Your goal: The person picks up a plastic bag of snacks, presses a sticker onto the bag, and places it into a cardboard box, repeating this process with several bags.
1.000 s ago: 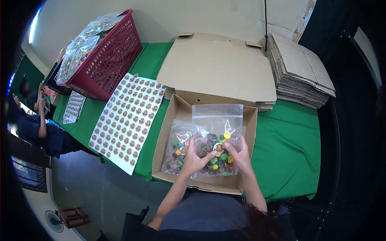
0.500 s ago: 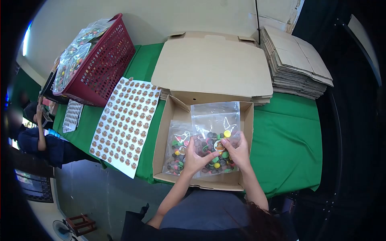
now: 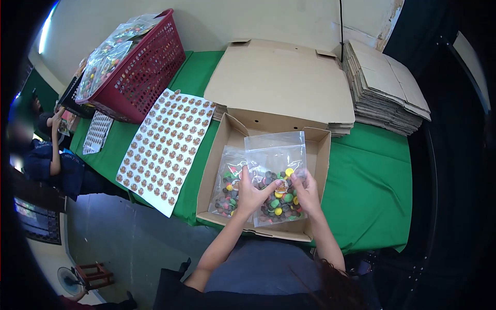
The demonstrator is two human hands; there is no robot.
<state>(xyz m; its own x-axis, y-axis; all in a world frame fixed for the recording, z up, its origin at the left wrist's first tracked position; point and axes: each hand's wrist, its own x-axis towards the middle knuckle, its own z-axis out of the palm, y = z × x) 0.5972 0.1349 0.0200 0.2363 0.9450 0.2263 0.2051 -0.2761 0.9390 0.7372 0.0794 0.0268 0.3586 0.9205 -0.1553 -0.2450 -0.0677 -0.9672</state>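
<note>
A clear zip bag of colourful candies (image 3: 275,150) lies over the open cardboard box (image 3: 321,155), with a round brown label (image 3: 281,186) on its front. My left hand (image 3: 251,195) is closed around the bag's left side, its thumb at the label. On the opposite edge, my right hand (image 3: 308,196) grips the same bag, thumb on its front near a yellow candy. A second labelled candy bag (image 3: 226,178) lies in the left part of the box, partly hidden by my left hand and the upper bag.
Left on the green cloth (image 3: 369,191) is a sheet of round stickers (image 3: 164,147). Behind it stands a red basket (image 3: 147,70) full of candy bags. Flat cardboard boxes (image 3: 281,77) lie behind the box, more stacked (image 3: 385,85) at right. Another person (image 3: 49,163) stands far left.
My right thumb has moved off the label toward the bag's right side, while my left thumb stays at it. The whole view has shifted slightly.
</note>
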